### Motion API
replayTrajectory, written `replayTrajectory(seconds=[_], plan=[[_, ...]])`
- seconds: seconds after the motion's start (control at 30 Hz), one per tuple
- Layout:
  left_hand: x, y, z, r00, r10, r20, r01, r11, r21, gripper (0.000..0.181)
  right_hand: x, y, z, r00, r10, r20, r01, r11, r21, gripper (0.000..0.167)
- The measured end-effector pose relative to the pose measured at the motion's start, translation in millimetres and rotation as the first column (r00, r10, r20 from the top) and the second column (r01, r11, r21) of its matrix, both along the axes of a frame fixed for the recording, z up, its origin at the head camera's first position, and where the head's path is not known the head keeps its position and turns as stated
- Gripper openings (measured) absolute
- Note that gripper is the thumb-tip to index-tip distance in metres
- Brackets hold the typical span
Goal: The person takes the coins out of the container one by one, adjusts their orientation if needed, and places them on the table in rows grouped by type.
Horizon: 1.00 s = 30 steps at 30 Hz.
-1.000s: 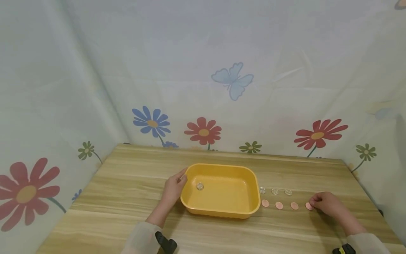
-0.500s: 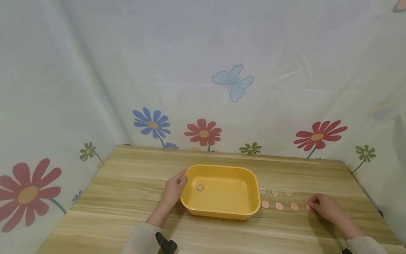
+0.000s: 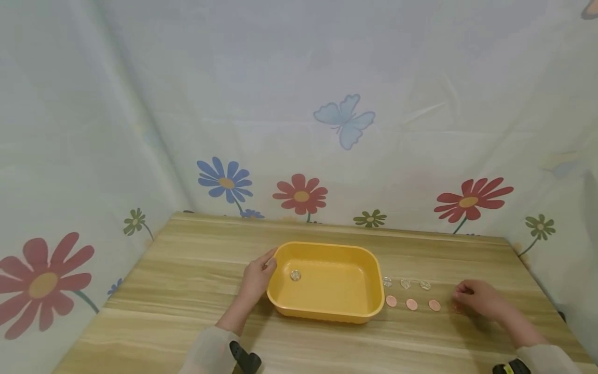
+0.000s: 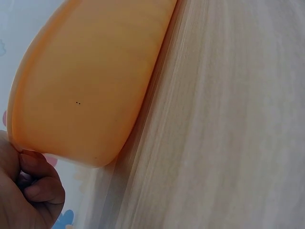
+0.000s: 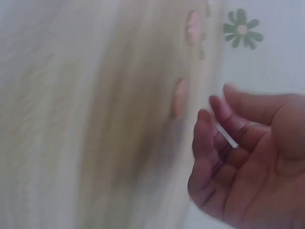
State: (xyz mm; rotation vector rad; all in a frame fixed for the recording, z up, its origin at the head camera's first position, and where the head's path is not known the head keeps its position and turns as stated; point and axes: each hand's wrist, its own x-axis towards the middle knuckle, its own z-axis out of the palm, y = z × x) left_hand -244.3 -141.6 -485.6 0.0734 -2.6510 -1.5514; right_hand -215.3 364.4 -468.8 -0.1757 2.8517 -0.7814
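My left hand (image 3: 257,278) grips the left rim of a yellow plastic tray (image 3: 327,314), thumb and fingers pinching its edge in the left wrist view. One small clear disc (image 3: 295,275) lies inside the tray. To the tray's right, three clear discs form a back row, the outermost clear disc (image 3: 424,285) nearest my right hand (image 3: 478,298). A front row of pink discs includes a pink disc (image 3: 434,305); another lies partly hidden below my right fingertips. The right wrist view shows that hand above the table, thumb apart from loosely bent fingers, holding nothing.
A wood-grain table (image 3: 187,291) carries everything. Behind and beside it hangs a pale curtain (image 3: 261,114) printed with flowers and a butterfly. Sleeves with black wrist straps reach in from the front.
My right hand has let go of the outermost pink disc and lifted slightly above it. My left hand and the tray keep their place.
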Motion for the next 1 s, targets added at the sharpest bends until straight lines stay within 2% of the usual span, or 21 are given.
replayTrajectory(seconds=[0.13,0.27,0.53,0.63,0.87,1.0], plan=[[-0.1,0.2,0.6,1.0,0.005,-0.002,-0.005,1.0,-0.001,0.043,-1.4,-14,16.1,0.999,0.026,-0.03,-0.027,0.999,-0.044,0.021],[0.2,0.1,1.1,1.0,0.009,0.0,-0.009,1.0,0.0,0.043,-1.9,-32,32.4,0.993,0.087,-0.077,-0.092,0.994,-0.065,0.024],[0.5,0.1,2.4,1.0,0.006,0.014,-0.006,1.0,-0.011,0.044,-0.3,-74,64.3,0.985,0.146,-0.095,-0.157,0.98,-0.118,0.023],[0.2,0.5,3.8,1.0,0.005,0.012,-0.005,1.0,-0.008,0.044,-4.1,-87,73.5,0.975,0.196,-0.103,-0.21,0.967,-0.147,0.021],[-0.7,1.2,4.6,1.0,0.01,0.007,-0.01,1.0,-0.013,0.044,-17.0,-121,97.3,0.951,0.304,-0.06,-0.31,0.94,-0.143,0.02],[0.0,0.9,2.9,1.0,0.005,0.016,-0.005,1.0,-0.002,0.044,-25.6,-142,105.2,0.933,0.357,-0.037,-0.358,0.923,-0.141,0.02]])
